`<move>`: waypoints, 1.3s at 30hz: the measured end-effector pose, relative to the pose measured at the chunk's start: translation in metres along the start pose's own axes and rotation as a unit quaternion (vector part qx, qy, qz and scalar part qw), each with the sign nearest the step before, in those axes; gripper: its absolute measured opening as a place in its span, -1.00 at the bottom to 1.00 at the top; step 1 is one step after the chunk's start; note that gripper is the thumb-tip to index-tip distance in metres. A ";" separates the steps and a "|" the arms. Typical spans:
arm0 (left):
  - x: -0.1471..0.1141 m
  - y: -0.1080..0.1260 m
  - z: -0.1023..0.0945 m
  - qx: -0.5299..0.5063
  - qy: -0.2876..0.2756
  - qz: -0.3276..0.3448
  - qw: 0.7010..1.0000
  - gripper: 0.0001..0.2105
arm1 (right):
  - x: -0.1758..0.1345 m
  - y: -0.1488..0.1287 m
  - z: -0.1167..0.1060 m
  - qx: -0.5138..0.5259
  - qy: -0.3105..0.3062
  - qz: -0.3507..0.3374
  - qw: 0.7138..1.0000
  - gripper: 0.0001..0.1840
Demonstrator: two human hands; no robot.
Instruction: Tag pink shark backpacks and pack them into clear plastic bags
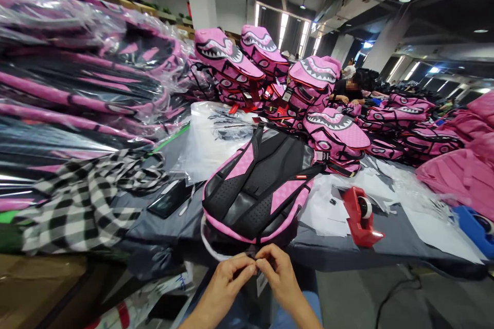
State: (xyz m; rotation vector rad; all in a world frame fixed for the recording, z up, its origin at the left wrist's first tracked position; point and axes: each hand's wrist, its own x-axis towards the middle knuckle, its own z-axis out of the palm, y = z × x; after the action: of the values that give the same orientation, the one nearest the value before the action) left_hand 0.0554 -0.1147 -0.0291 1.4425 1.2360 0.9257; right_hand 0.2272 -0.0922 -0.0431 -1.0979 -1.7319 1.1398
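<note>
A pink and black backpack point(266, 185) lies on the table with its straps and padded back facing up. Just off its near edge, my left hand point(230, 281) and my right hand point(281, 275) meet, both closed with thumb and forefinger pinched. What sits between the fingertips is too small to make out. A pale tag point(261, 282) hangs just under my right fingers. One grey-white loop point(208, 247) curves from the bag's left side toward my left hand. Another label point(322, 156) shows by the bag's upper right.
Wrapped bags point(77, 87) pile high at left, beside a checked cloth point(96, 195) and a phone point(170, 199). Stacked shark-mouth backpacks point(335, 131) stand behind. Right are a red tape dispenser point(358, 218), a blue dispenser point(473, 226) and plastic bags. A co-worker point(349, 90) is farther back.
</note>
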 end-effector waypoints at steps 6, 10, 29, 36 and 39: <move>-0.003 -0.001 0.003 0.018 0.012 0.025 0.999 -0.52 | 0.000 0.007 0.010 -0.073 0.034 -0.032 0.996 -0.43; -0.004 0.000 0.002 0.018 0.040 0.016 0.999 -0.52 | -0.001 0.004 0.008 -0.009 -0.005 -0.025 1.000 -0.54; -0.007 -0.008 -0.003 -0.123 0.030 0.010 0.992 -0.67 | -0.012 -0.006 0.030 -0.012 0.110 -0.019 0.994 -0.43; -0.005 -0.003 0.007 -0.194 0.049 -0.020 0.980 -0.56 | -0.013 -0.006 0.025 0.012 0.121 0.000 0.993 -0.53; -0.003 -0.005 0.010 -0.210 0.053 -0.007 0.976 -0.53 | -0.009 -0.004 0.026 -0.008 0.126 -0.010 0.992 -0.43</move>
State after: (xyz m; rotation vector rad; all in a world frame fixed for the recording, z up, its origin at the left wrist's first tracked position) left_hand 0.0630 -0.1195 -0.0358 1.0586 1.0449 1.1849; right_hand 0.2060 -0.1089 -0.0487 -1.1772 -1.5530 0.9314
